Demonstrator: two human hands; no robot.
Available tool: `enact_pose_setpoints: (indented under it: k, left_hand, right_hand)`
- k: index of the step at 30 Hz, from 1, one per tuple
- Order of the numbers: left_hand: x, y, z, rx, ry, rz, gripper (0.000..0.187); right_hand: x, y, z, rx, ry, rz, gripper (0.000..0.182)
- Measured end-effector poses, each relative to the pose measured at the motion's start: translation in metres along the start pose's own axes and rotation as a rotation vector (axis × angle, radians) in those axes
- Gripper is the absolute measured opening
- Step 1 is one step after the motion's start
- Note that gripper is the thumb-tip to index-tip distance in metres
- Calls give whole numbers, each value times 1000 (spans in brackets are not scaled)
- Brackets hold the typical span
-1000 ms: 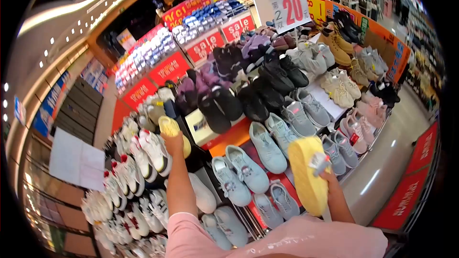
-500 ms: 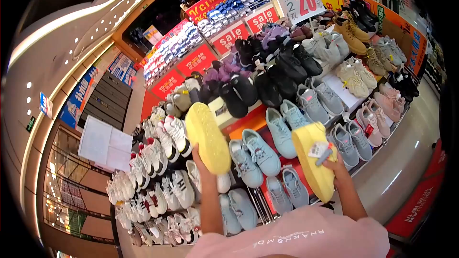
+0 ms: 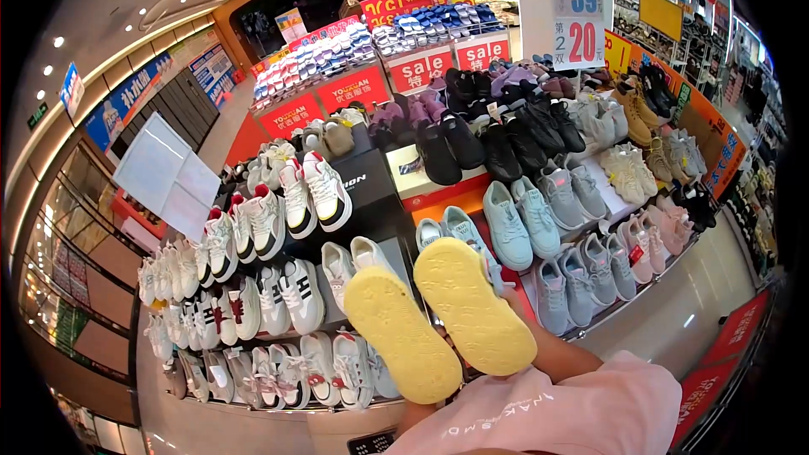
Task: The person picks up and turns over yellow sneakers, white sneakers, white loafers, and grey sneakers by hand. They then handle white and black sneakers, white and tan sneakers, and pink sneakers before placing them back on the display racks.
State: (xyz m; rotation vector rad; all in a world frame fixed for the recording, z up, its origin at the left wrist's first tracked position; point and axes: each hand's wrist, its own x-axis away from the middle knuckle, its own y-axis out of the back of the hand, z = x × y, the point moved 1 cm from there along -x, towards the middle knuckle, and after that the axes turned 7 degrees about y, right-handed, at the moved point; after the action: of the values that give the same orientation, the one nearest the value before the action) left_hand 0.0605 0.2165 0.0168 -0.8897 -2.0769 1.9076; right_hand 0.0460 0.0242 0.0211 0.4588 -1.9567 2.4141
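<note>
Two yellow-soled shoes are held up in front of me, soles facing the camera, so their uppers are mostly hidden. The left yellow-soled shoe [image 3: 403, 337] is in my left hand [image 3: 416, 412], of which only a sliver shows below the sole; its fingers are behind the shoe. My right hand [image 3: 516, 303] grips the right yellow-soled shoe [image 3: 474, 307] from its right side, fingers partly covered. Both shoes tilt, with their upper ends leaning left. Just beyond them stand pale blue sneakers [image 3: 508, 223] and white sneakers [image 3: 337, 274] on the display.
Rows of white sneakers [image 3: 221, 244] fill the left of the rack. Black shoes [image 3: 438, 152] lie behind, grey sneakers [image 3: 552, 295] to the right. A price sign [image 3: 580, 17] stands at the back. White paper sheets [image 3: 167, 173] hang at left. A red sign [image 3: 729, 354] edges the right floor.
Both shoes have come lower and nearer my body, now close together. The right one has turned so its sole faces me, hiding its white tag. The view has shifted.
</note>
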Motion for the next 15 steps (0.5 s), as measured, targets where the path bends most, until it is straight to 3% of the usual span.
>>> enact_pose_setpoints:
  k: [4,7,10,11,14,15]
  left_hand:
    - [4,10,-30,-214,-42,32,76]
    - [12,34,-45,-745,113,-149,81]
    - [11,54,-33,-655,209,-303,83]
    - [8,57,-36,-395,279,-372,79]
    - [-3,29,-47,-67,368,-138,74]
    - [-2,32,-47,-143,389,-139,75]
  right_hand:
    - [9,0,-1,155,86,-111,67]
    - [18,1,-1,465,278,-63,69]
    - [29,-23,-11,453,459,-18,69]
    - [29,-28,-10,331,425,16,71]
    - [42,-30,-8,241,286,103,65]
    - [43,-19,-8,283,305,95,62]
